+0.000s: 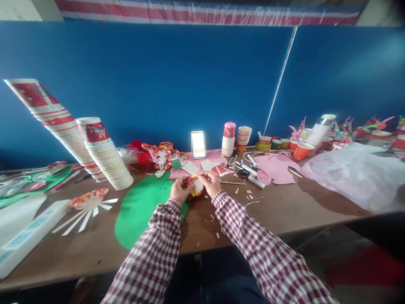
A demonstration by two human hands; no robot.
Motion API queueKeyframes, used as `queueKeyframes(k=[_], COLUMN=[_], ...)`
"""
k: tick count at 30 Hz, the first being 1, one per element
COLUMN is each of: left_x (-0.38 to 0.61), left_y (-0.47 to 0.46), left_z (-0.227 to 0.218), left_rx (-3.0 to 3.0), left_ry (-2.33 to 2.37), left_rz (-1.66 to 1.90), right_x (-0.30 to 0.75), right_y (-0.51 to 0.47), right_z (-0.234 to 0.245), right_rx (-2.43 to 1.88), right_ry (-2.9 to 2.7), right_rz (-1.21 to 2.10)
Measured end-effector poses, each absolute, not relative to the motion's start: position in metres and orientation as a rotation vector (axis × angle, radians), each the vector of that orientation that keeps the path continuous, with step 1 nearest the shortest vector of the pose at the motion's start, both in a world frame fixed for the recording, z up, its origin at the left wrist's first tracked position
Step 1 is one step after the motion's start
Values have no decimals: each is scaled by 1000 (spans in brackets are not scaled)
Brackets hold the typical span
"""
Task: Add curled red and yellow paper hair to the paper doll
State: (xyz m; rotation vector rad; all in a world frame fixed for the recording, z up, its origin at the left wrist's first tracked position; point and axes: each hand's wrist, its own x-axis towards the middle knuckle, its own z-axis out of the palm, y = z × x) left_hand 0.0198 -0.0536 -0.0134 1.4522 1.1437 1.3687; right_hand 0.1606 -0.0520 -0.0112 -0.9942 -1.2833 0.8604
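Between my two hands is a small paper craft piece [198, 186] with a white middle and a red-and-yellow edge. My left hand [180, 190] pinches its left side, fingers closed. At its upper right, the fingers of my right hand [210, 182] are closed on the same piece. Part of it is hidden behind my fingers. Under and left of my left forearm lies a large green sheet [136, 211] with a rounded outline. Just beyond my hands are pink sheets [179, 173] with white paper pieces on them.
Two tall leaning stacks of paper cups [109, 160] stand at left, near a cut cup with splayed strips [90, 204]. Several markers [251, 175] and paper scraps lie right of my hands. Farther right are orange cups [303, 150], a bottle [321, 130] and a plastic bag [354, 177].
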Motion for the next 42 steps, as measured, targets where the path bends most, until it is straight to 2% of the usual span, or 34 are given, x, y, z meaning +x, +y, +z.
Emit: queueKeyframes(k=[17,42], left_x=[18,17], left_y=[-54,-51], left_z=[-12,-16], left_rx=[1222,1536], left_ry=[1125,1202], left_rz=[1464,1443], right_x=[165,158], right_y=[-45,-57], right_z=[-20,-7], right_rx=[-1094,-1071], right_ry=[-1266,-1334], right_rz=[830,802])
